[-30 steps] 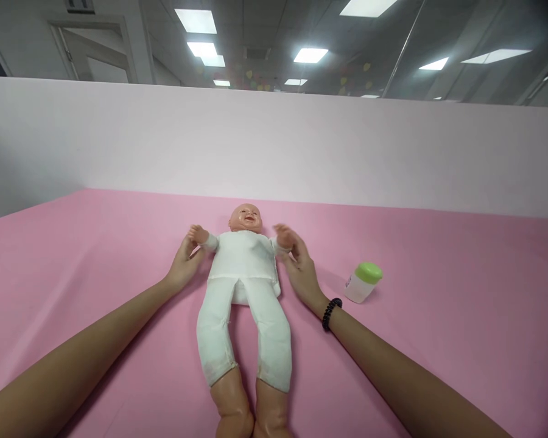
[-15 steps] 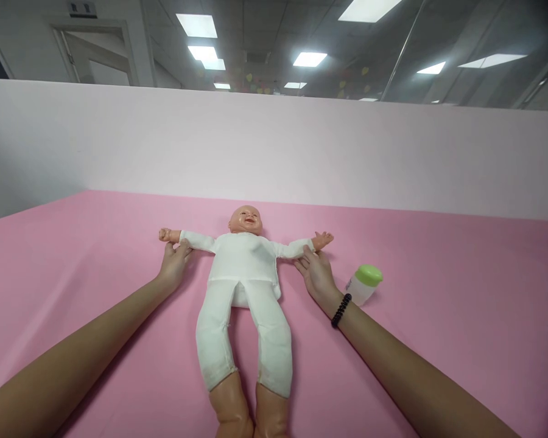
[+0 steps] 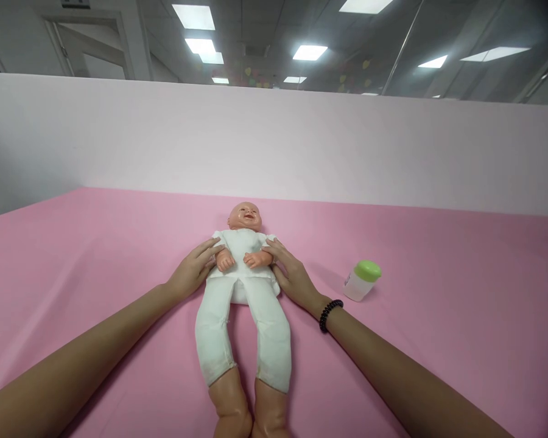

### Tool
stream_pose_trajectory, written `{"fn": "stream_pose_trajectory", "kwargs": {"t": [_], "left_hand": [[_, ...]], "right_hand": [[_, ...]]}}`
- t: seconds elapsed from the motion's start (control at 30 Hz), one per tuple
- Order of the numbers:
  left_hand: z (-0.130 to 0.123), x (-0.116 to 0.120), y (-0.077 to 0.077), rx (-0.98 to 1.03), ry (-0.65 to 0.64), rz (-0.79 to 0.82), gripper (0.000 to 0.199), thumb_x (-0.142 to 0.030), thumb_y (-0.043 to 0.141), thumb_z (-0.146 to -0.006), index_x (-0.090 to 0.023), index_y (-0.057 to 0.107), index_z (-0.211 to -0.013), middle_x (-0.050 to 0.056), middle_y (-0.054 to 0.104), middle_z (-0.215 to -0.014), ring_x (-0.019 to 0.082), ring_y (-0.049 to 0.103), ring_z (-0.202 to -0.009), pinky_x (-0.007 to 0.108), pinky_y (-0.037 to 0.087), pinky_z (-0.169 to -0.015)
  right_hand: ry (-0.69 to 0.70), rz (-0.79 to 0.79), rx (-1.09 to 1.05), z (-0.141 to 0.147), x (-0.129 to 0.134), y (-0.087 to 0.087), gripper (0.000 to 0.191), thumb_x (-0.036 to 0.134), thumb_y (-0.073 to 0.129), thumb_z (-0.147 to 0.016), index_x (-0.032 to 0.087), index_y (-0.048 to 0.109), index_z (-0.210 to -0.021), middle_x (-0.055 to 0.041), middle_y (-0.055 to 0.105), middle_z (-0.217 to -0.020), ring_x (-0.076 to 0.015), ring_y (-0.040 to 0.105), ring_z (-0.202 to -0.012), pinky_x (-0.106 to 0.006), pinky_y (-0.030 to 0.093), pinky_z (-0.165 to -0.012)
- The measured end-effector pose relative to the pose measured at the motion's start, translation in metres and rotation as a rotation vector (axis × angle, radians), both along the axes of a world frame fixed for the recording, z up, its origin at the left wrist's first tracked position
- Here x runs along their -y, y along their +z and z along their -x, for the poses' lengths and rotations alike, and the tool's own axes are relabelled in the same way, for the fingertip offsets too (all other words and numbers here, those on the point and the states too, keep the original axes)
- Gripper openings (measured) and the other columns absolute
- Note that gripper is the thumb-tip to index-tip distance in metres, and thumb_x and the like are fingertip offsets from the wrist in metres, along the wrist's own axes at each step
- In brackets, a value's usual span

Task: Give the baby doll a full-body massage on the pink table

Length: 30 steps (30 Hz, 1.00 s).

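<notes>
A baby doll in a white cloth suit lies face up on a pink surface, its head at the far end and its legs towards me. Both its forearms are folded in over its chest. My left hand holds the doll's arm on the left, fingers laid over the sleeve near the elbow. On the other side my right hand holds the other arm the same way, fingers over the sleeve and thumb lower at the doll's side. A black coiled band circles my right wrist.
A small translucent bottle with a green cap stands, slightly tilted in view, to the right of my right hand. Pink covering spreads over the surface. Behind it rises a white panel, with glass and ceiling lights above.
The doll's arms were stretched out sideways, one in each of my hands. Both hands have moved inward, folding the arms over the chest. The bottle stays where it was.
</notes>
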<state>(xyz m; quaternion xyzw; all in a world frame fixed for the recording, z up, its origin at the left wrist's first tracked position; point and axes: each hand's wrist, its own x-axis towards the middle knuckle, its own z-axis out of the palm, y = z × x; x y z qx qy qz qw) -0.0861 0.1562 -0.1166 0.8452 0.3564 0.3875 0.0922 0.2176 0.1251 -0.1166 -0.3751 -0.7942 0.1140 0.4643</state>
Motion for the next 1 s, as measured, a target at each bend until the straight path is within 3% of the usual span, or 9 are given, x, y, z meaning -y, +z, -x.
{"fn": "stream_pose_trajectory", "kwargs": {"t": [0.13, 0.27, 0.33, 0.43, 0.53, 0.63, 0.73, 0.87, 1.0], "left_hand": [[-0.001, -0.002, 0.004, 0.317, -0.013, 0.147, 0.04, -0.036, 0.054, -0.098, -0.023, 0.052, -0.135, 0.01, 0.054, -0.144, 0.025, 0.052, -0.134, 0.045, 0.042, -0.115], [0.006, -0.017, 0.006, 0.856, 0.131, 0.48, 0.043, -0.036, 0.06, -0.096, -0.024, 0.041, -0.133, 0.011, 0.059, -0.133, 0.023, 0.061, -0.123, 0.043, 0.049, -0.108], [0.011, -0.026, 0.007, 1.061, 0.203, 0.655, 0.03, -0.029, 0.058, -0.097, -0.021, 0.046, -0.123, 0.013, 0.061, -0.129, 0.022, 0.063, -0.121, 0.042, 0.049, -0.109], [0.017, -0.034, 0.009, 1.208, 0.254, 0.788, 0.006, -0.016, 0.056, -0.094, -0.018, 0.053, -0.099, 0.014, 0.064, -0.121, 0.024, 0.062, -0.123, 0.04, 0.049, -0.109], [0.017, -0.033, 0.012, 1.253, 0.251, 0.788, 0.01, -0.013, 0.059, -0.091, -0.018, 0.053, -0.097, 0.012, 0.065, -0.118, 0.024, 0.062, -0.122, 0.04, 0.05, -0.109], [0.014, -0.027, 0.012, 1.212, 0.262, 0.697, 0.035, -0.022, 0.065, -0.091, -0.023, 0.044, -0.119, 0.01, 0.062, -0.125, 0.023, 0.064, -0.118, 0.042, 0.049, -0.109], [0.008, -0.017, 0.01, 1.002, 0.255, 0.49, 0.057, -0.034, 0.069, -0.089, -0.029, 0.034, -0.133, 0.01, 0.056, -0.136, 0.024, 0.063, -0.12, 0.046, 0.051, -0.106], [-0.003, 0.0, 0.008, 0.508, 0.083, 0.124, 0.042, -0.036, 0.06, -0.094, -0.025, 0.047, -0.134, 0.01, 0.054, -0.142, 0.026, 0.054, -0.131, 0.047, 0.045, -0.111], [-0.006, 0.009, 0.007, 0.048, -0.027, -0.049, 0.035, -0.03, 0.044, -0.101, -0.024, 0.059, -0.132, 0.01, 0.051, -0.147, 0.026, 0.045, -0.14, 0.047, 0.039, -0.117]], "right_hand": [[-0.027, 0.125, -0.355, 0.004, -0.001, 0.008, 0.04, 0.024, 0.057, -0.092, 0.027, 0.057, -0.132, -0.0054, 0.056, -0.143, -0.0224, 0.049, -0.138, -0.049, 0.035, -0.121], [-0.204, 0.32, -0.94, -0.007, -0.01, 0.009, 0.053, 0.037, 0.074, -0.082, 0.025, 0.05, -0.128, -0.0079, 0.063, -0.127, -0.0211, 0.065, -0.114, -0.043, 0.054, -0.103], [-0.296, 0.447, -1.155, -0.017, -0.015, 0.007, 0.042, 0.034, 0.072, -0.083, 0.024, 0.052, -0.119, -0.0055, 0.065, -0.116, -0.0189, 0.067, -0.108, -0.04, 0.056, -0.101], [-0.353, 0.589, -1.307, -0.028, -0.02, 0.005, 0.026, 0.025, 0.066, -0.085, 0.024, 0.054, -0.109, -0.0032, 0.066, -0.112, -0.0165, 0.067, -0.109, -0.034, 0.055, -0.103], [-0.332, 0.572, -1.323, -0.028, -0.02, 0.009, 0.041, 0.023, 0.065, -0.086, 0.03, 0.048, -0.124, -0.0015, 0.064, -0.119, -0.016, 0.067, -0.111, -0.035, 0.056, -0.103], [-0.36, 0.528, -1.294, -0.022, -0.016, 0.013, 0.053, 0.027, 0.066, -0.088, 0.03, 0.04, -0.134, -0.0043, 0.062, -0.127, -0.0168, 0.067, -0.112, -0.037, 0.056, -0.102], [-0.34, 0.4, -1.099, -0.015, -0.011, 0.014, 0.064, 0.034, 0.069, -0.086, 0.027, 0.034, -0.14, -0.0087, 0.06, -0.131, -0.0201, 0.066, -0.115, -0.041, 0.056, -0.101], [-0.127, 0.106, -0.491, -0.008, -0.002, 0.01, 0.055, 0.031, 0.064, -0.091, 0.029, 0.043, -0.142, -0.0085, 0.053, -0.144, -0.0235, 0.056, -0.13, -0.047, 0.049, -0.11], [-0.02, -0.08, 0.102, -0.005, 0.002, 0.003, 0.044, 0.017, 0.046, -0.097, 0.03, 0.056, -0.138, -0.0036, 0.048, -0.151, -0.023, 0.036, -0.147, -0.051, 0.033, -0.123]]}}
